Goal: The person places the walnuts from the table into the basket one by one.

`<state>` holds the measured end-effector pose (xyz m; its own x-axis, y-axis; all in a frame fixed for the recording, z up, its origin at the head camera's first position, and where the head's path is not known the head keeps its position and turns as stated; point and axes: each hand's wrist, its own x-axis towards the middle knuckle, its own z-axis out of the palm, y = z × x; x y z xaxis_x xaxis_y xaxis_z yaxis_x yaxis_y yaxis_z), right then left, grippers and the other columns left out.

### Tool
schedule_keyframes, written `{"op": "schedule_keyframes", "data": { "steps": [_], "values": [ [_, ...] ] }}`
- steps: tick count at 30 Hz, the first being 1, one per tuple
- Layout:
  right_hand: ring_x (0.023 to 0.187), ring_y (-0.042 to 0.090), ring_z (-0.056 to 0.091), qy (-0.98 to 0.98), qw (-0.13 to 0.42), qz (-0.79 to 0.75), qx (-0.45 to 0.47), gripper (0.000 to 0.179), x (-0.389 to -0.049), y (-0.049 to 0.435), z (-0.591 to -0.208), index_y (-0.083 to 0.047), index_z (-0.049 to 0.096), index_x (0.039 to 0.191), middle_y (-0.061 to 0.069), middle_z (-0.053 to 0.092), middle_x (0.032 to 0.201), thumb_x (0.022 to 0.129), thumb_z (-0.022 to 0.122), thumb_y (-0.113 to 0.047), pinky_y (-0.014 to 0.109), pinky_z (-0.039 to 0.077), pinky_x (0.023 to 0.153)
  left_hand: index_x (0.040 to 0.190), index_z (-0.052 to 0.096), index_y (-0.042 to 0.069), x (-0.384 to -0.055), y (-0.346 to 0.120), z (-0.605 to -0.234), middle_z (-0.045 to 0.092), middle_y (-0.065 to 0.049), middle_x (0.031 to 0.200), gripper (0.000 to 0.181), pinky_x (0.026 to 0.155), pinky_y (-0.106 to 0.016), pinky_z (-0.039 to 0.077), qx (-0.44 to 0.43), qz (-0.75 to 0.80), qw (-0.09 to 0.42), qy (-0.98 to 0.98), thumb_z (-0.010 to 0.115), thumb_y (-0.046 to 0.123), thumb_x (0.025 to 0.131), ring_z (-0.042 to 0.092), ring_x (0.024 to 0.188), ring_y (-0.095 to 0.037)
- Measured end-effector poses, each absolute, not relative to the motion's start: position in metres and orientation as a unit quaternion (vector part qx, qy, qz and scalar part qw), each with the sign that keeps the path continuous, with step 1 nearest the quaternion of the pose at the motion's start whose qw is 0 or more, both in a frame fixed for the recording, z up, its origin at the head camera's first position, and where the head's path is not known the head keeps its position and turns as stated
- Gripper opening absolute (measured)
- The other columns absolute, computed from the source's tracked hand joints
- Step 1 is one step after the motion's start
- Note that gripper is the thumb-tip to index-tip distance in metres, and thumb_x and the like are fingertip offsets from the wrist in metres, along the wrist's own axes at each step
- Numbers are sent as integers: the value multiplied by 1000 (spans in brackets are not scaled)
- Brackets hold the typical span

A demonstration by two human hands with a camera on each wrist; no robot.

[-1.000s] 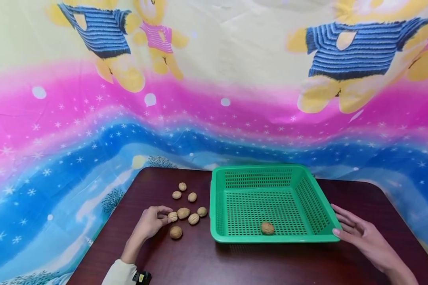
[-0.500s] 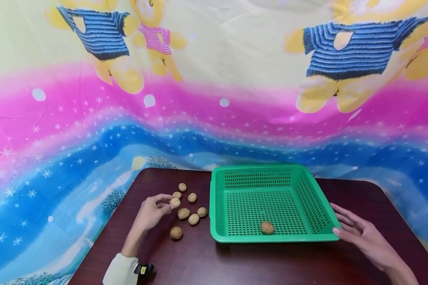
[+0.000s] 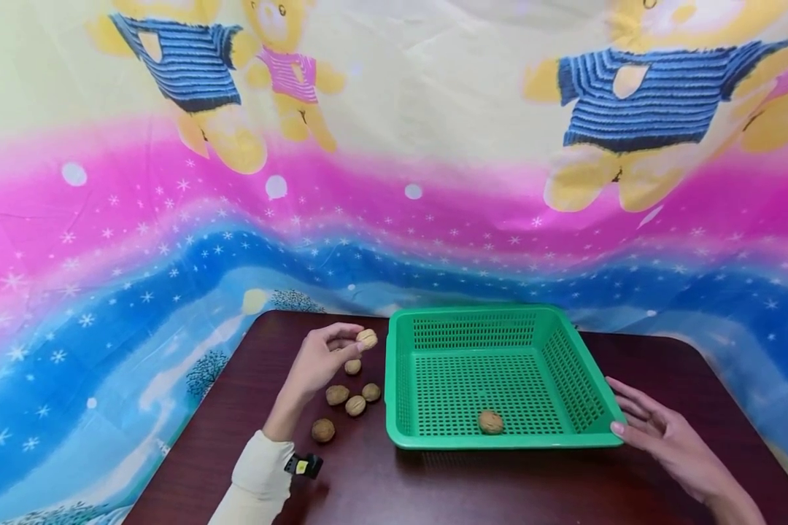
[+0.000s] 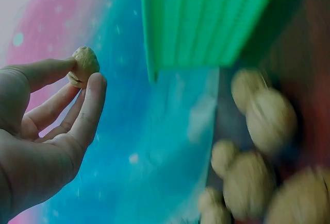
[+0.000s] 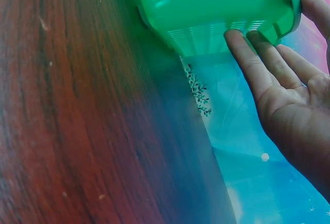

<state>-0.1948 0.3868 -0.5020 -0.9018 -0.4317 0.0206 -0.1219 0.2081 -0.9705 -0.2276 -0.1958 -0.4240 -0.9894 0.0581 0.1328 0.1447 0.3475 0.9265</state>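
Note:
Between thumb and fingertips, my left hand (image 3: 315, 362) pinches a walnut (image 3: 366, 339), raised above the table just left of the green plastic basket (image 3: 499, 440). The left wrist view shows that walnut (image 4: 85, 65) at the fingertips. Several more walnuts (image 3: 338, 395) lie on the table below and beside the left hand, which may hide others. One walnut (image 3: 491, 422) sits inside the basket, close to its near wall. At the basket's near right corner, my right hand (image 3: 670, 437) holds the rim, thumb on the rim and fingers (image 5: 252, 62) against the outer wall.
The dark wooden table (image 3: 499, 488) carries everything. A printed cloth (image 3: 394, 240) with bears and snowflakes hangs right behind its back edge. A small black device (image 3: 304, 465) is on the left wrist, by a white sleeve (image 3: 259, 474).
My left hand has lifted the walnut from the group on the table and carried it right and away from me, toward the basket. The right hand has stayed at the basket's corner.

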Motion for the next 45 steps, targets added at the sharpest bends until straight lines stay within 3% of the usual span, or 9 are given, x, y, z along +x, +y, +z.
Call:
{"op": "schedule_keyframes", "data": {
  "steps": [7, 14, 21, 24, 28, 35, 45],
  "values": [
    [129, -16, 56, 762, 134, -609, -177, 70, -194, 386, -502, -16, 13, 175, -33, 55, 147, 114, 45, -2, 23, 60, 92, 139, 71, 7, -242, -158, -412, 77, -19, 129, 38, 90, -33, 63, -105, -593, -2, -798, 76, 16, 102, 78, 111, -37],
    [130, -14, 57, 755, 128, -615, -187, 70, -194, 385, -503, -14, 13, 174, -31, 56, 148, 113, 45, 1, 22, 60, 92, 137, 73, 13, -256, -118, -413, 77, -12, 129, 34, 96, -51, 62, -131, -569, -39, -811, 75, 17, 103, 79, 109, -26],
    [131, -11, 58, 738, 143, -630, -194, 70, -196, 385, -504, -14, 11, 175, -29, 56, 149, 114, 42, 1, 22, 60, 95, 132, 77, 18, -272, -83, -427, 72, -6, 135, 29, 91, -40, 62, -153, -553, -92, -814, 74, 19, 103, 80, 103, -22],
    [131, -11, 59, 735, 148, -634, -191, 70, -196, 385, -504, -13, 10, 175, -29, 56, 149, 114, 42, 1, 23, 60, 95, 129, 78, 15, -276, -71, -431, 74, -9, 128, 27, 94, -48, 63, -162, -558, -119, -805, 74, 16, 103, 80, 98, -23],
    [131, -11, 59, 736, 147, -633, -188, 70, -195, 386, -503, -11, 9, 174, -29, 57, 149, 114, 43, 1, 23, 60, 96, 125, 79, 14, -280, -58, -438, 76, -12, 120, 24, 100, -60, 59, -163, -562, -156, -796, 75, 12, 102, 80, 100, -33],
    [131, -11, 59, 733, 149, -636, -189, 70, -196, 384, -504, -13, 10, 175, -29, 57, 149, 114, 42, 1, 23, 60, 95, 122, 80, 13, -277, -48, -448, 77, -6, 116, 22, 96, -56, 61, -155, -530, -191, -812, 78, 13, 100, 79, 104, -37],
    [130, -11, 59, 730, 150, -641, -184, 71, -197, 386, -507, -15, 9, 175, -31, 56, 149, 114, 42, 2, 24, 61, 94, 122, 80, 12, -274, -46, -453, 77, -5, 116, 24, 90, -50, 64, -156, -497, -212, -827, 80, 13, 98, 81, 92, -27]
  ]
}}
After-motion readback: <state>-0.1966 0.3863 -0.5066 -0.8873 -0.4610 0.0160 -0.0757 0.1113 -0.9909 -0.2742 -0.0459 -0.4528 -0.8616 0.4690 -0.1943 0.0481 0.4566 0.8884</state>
